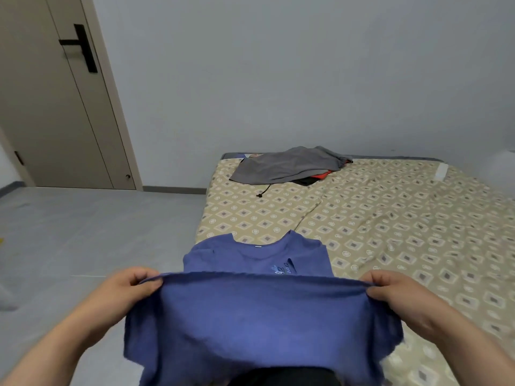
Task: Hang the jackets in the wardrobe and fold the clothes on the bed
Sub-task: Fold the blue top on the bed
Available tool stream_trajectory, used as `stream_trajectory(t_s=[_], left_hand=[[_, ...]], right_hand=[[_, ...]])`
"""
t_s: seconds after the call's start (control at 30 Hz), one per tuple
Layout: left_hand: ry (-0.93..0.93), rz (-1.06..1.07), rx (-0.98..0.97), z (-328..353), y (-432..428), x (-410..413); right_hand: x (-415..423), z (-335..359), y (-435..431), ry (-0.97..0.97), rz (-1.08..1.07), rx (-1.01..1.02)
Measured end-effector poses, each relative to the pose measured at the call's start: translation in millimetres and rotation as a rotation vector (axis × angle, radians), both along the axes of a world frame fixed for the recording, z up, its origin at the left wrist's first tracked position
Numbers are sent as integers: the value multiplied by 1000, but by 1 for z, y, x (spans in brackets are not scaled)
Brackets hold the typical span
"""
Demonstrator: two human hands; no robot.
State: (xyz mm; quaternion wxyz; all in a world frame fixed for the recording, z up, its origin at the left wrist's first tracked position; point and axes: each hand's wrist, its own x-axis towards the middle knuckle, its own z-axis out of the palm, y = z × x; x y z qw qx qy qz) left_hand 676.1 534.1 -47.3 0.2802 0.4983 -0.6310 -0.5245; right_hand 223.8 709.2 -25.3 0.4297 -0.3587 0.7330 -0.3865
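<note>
A blue T-shirt (259, 316) lies with its collar end on the near left corner of the bed (390, 232). Its lower part is lifted off the bed toward me. My left hand (125, 291) pinches the raised hem at its left corner. My right hand (395, 291) pinches the same hem at its right corner, and the cloth is stretched between them. A small pale print shows near the shirt's chest. At the far end of the bed lies a heap of clothes (287, 165), grey on top with red and black underneath.
The bed has a beige sheet with a diamond pattern and stands against the grey wall. A closed beige door (55, 107) with a black handle is at the left. Grey floor (83, 232) runs along the bed's left side.
</note>
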Motion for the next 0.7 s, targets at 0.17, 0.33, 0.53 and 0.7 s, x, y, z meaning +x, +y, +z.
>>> stream_trajectory(t_s=[0.17, 0.33, 0.53, 0.7], left_hand=[[-339, 236, -304, -43, -43, -46], [-632, 280, -413, -97, -90, -71], [-757, 239, -478, -135, -165, -87], [-856, 179, -554, -149, -234, -112]], right_hand=[[4, -53, -69, 449, -239, -13], [0, -108, -118, 776, -261, -1], [-37, -134, -172, 960, -131, 39], [-60, -145, -233, 1094, -76, 27]])
